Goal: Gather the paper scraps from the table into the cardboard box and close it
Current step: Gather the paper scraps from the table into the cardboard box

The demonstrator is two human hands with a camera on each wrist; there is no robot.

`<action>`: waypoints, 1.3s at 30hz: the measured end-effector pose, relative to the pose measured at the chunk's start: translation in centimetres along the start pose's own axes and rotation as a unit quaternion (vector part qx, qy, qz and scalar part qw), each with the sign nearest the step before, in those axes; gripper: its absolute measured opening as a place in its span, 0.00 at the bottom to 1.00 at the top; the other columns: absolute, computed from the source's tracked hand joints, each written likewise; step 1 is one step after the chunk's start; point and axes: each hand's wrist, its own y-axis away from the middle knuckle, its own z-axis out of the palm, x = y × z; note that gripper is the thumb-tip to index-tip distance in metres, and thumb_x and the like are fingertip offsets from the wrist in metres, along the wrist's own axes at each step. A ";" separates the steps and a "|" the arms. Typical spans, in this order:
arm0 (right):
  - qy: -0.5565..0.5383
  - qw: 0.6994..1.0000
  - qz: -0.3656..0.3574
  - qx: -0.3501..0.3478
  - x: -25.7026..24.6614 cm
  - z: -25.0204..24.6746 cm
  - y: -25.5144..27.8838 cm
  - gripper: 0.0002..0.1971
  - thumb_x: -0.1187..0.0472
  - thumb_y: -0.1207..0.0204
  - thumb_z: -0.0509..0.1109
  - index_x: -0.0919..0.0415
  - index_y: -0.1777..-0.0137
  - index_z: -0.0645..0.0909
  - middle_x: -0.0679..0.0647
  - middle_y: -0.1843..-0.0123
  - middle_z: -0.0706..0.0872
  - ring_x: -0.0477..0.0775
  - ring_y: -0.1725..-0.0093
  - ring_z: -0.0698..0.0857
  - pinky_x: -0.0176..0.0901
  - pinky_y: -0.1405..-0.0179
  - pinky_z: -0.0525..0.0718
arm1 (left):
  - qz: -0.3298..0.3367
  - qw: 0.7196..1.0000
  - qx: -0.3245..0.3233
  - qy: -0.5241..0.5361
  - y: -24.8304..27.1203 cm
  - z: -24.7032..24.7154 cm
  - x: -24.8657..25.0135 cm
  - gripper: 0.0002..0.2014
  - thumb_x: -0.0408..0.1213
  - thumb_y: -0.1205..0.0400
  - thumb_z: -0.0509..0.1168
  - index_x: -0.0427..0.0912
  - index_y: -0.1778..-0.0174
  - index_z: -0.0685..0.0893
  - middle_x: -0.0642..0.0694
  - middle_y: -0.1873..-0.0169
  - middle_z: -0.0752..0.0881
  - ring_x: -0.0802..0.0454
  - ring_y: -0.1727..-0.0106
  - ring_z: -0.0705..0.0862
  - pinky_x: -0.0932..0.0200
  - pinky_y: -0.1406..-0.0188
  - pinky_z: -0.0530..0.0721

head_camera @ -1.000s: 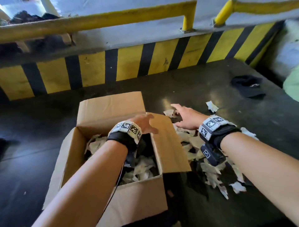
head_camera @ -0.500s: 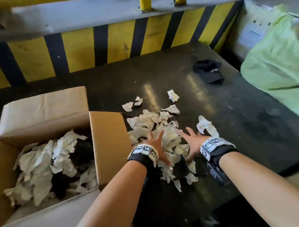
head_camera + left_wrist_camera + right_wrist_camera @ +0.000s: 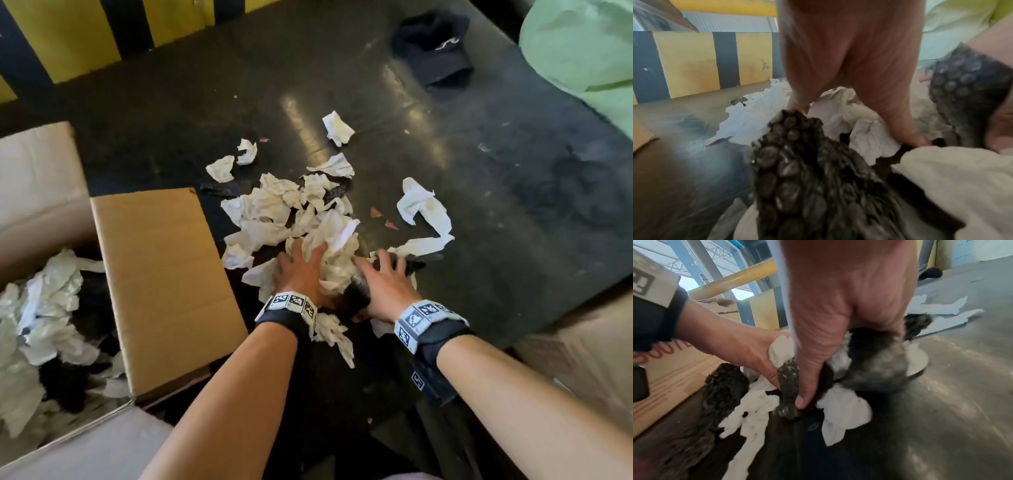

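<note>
A dark table (image 3: pixel 445 205) fills the view, backed by a yellow-and-black striped wall (image 3: pixel 68 37). A green sack (image 3: pixel 582 44) sits at its far right corner, cut off by the frame. The open box (image 3: pixel 154 274) stands at the left, partly out of view, already holding white scraps and dark pieces; its right flap lies flat just beside the pile. A black cap (image 3: pixel 435 48) lies well apart at the far side. The scraps (image 3: pixel 274 205) lie heaped mid-table, mixed with black bubble wrap (image 3: pixel 807 178). The left hand (image 3: pixel 301 270) and right hand (image 3: pixel 387 287) both clutch wads of scraps and wrap; their fingertips are buried in the pile.
</note>
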 end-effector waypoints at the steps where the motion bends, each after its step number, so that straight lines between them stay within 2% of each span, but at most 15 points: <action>1: -0.013 1.000 -0.006 0.011 0.0 -0.2 -0.1 0.58 0.46 0.42 0.89 0.41 0.17 0.56 0.55 0.22 0.54 0.78 0.22 0.55 0.74 0.31 0.75 | 0.004 1.000 0.011 0.006 -0.2 0.1 0.1 0.48 0.51 0.31 0.82 0.63 0.19 0.59 0.39 0.18 0.50 0.28 0.23 0.59 0.30 0.28 0.71; 4: -0.066 0.997 -0.020 0.032 -0.2 -0.4 -0.4 0.39 0.62 0.30 0.79 0.45 0.22 0.65 0.55 0.27 0.59 0.74 0.26 0.62 0.68 0.32 0.78 | 0.024 0.999 0.036 0.010 -0.7 0.7 0.5 0.37 0.38 0.25 0.79 0.57 0.24 0.68 0.37 0.27 0.62 0.29 0.32 0.71 0.37 0.31 0.76; 7: -0.106 0.994 -0.020 0.035 -0.6 -0.4 -0.3 0.33 0.75 0.25 0.66 0.47 0.22 0.70 0.57 0.27 0.64 0.70 0.30 0.68 0.62 0.31 0.75 | 0.045 0.998 0.031 0.033 -0.9 0.9 0.9 0.26 0.27 0.19 0.68 0.53 0.27 0.73 0.38 0.33 0.67 0.32 0.40 0.77 0.41 0.38 0.80; 11: -0.142 0.987 -0.028 0.066 -1.1 -0.9 -0.2 0.30 0.75 0.22 0.61 0.50 0.22 0.73 0.59 0.31 0.71 0.70 0.32 0.75 0.58 0.28 0.74 | 0.073 0.996 0.037 0.040 -1.1 0.0 1.4 0.22 0.26 0.19 0.66 0.48 0.30 0.77 0.37 0.39 0.73 0.32 0.44 0.81 0.41 0.40 0.84; 15: -0.166 0.982 -0.021 0.092 -1.2 -3.8 0.6 0.31 0.76 0.22 0.62 0.52 0.21 0.74 0.62 0.31 0.73 0.70 0.29 0.75 0.58 0.26 0.74 | 0.103 0.990 0.080 0.048 -0.8 -2.6 2.4 0.22 0.29 0.20 0.70 0.46 0.30 0.78 0.36 0.39 0.76 0.35 0.44 0.82 0.45 0.43 0.85; 18: -0.173 0.974 -0.037 0.139 -1.4 -6.6 1.6 0.31 0.76 0.22 0.60 0.50 0.22 0.75 0.62 0.32 0.74 0.69 0.30 0.76 0.58 0.27 0.75 | 0.132 0.982 0.117 0.061 -0.5 -5.5 3.3 0.20 0.29 0.22 0.71 0.47 0.34 0.81 0.39 0.45 0.79 0.39 0.45 0.82 0.47 0.42 0.86; 20: -0.172 0.969 -0.049 0.168 -1.8 -8.8 2.4 0.31 0.75 0.21 0.60 0.50 0.22 0.75 0.60 0.36 0.75 0.67 0.32 0.78 0.55 0.29 0.77 | 0.147 0.978 0.137 0.053 -0.1 -7.8 3.8 0.18 0.31 0.21 0.70 0.47 0.36 0.82 0.40 0.45 0.83 0.40 0.43 0.82 0.51 0.41 0.84; 23: -0.172 0.961 -0.072 0.205 -3.1 -12.0 3.8 0.31 0.76 0.22 0.60 0.52 0.22 0.75 0.61 0.38 0.75 0.68 0.34 0.78 0.56 0.31 0.77 | 0.169 0.967 0.185 0.051 0.9 -11.6 4.0 0.14 0.32 0.20 0.70 0.45 0.39 0.83 0.43 0.46 0.86 0.44 0.40 0.79 0.59 0.45 0.75; 25: -0.170 0.953 -0.090 0.236 -4.4 -13.8 4.9 0.29 0.76 0.23 0.61 0.53 0.23 0.77 0.61 0.39 0.76 0.70 0.36 0.79 0.57 0.31 0.77 | 0.185 0.956 0.226 0.038 2.1 -14.0 3.5 0.11 0.32 0.20 0.70 0.45 0.41 0.85 0.49 0.49 0.86 0.47 0.42 0.77 0.62 0.46 0.72; 26: -0.167 0.949 -0.100 0.249 -5.3 -14.6 5.4 0.29 0.75 0.23 0.62 0.53 0.24 0.77 0.60 0.41 0.76 0.69 0.37 0.80 0.56 0.31 0.77 | 0.187 0.951 0.243 0.034 2.9 -15.2 3.0 0.11 0.33 0.19 0.69 0.47 0.42 0.84 0.51 0.50 0.85 0.48 0.43 0.77 0.62 0.45 0.74; 28: -0.161 0.942 -0.124 0.269 -7.4 -15.8 6.3 0.29 0.77 0.23 0.62 0.56 0.24 0.78 0.58 0.43 0.74 0.68 0.38 0.80 0.52 0.32 0.77 | 0.188 0.943 0.272 0.034 4.8 -17.5 1.5 0.11 0.36 0.20 0.69 0.51 0.42 0.83 0.51 0.49 0.85 0.47 0.43 0.79 0.60 0.46 0.76; 30: -0.153 0.934 -0.155 0.285 -10.2 -16.6 7.1 0.28 0.78 0.24 0.63 0.57 0.26 0.79 0.58 0.44 0.74 0.67 0.39 0.81 0.49 0.34 0.77 | 0.184 0.938 0.292 0.031 7.1 -19.7 -0.6 0.08 0.37 0.19 0.70 0.50 0.45 0.83 0.52 0.51 0.84 0.49 0.44 0.78 0.61 0.49 0.72; 34: -0.139 0.919 -0.217 0.298 -17.7 -16.6 8.0 0.25 0.77 0.24 0.67 0.56 0.31 0.82 0.62 0.45 0.79 0.68 0.43 0.84 0.45 0.39 0.79 | 0.136 0.932 0.327 0.080 12.1 -22.5 -7.3 0.09 0.40 0.20 0.73 0.52 0.45 0.83 0.46 0.48 0.82 0.49 0.47 0.78 0.58 0.53 0.74; 37: -0.132 0.912 -0.268 0.279 -24.7 -15.8 9.3 0.26 0.63 0.30 0.81 0.53 0.31 0.81 0.63 0.43 0.81 0.69 0.42 0.85 0.57 0.35 0.83 | 0.098 0.928 0.348 0.092 16.0 -23.6 -13.9 0.10 0.41 0.21 0.74 0.54 0.47 0.82 0.43 0.49 0.84 0.47 0.47 0.78 0.57 0.54 0.72; 39: -0.127 0.908 -0.304 0.259 -29.4 -14.8 10.4 0.31 0.55 0.35 0.85 0.54 0.31 0.81 0.63 0.42 0.80 0.68 0.42 0.84 0.54 0.36 0.83 | 0.072 0.926 0.358 0.096 18.6 -24.1 -18.3 0.11 0.41 0.22 0.74 0.52 0.46 0.82 0.43 0.48 0.85 0.44 0.44 0.80 0.55 0.52 0.74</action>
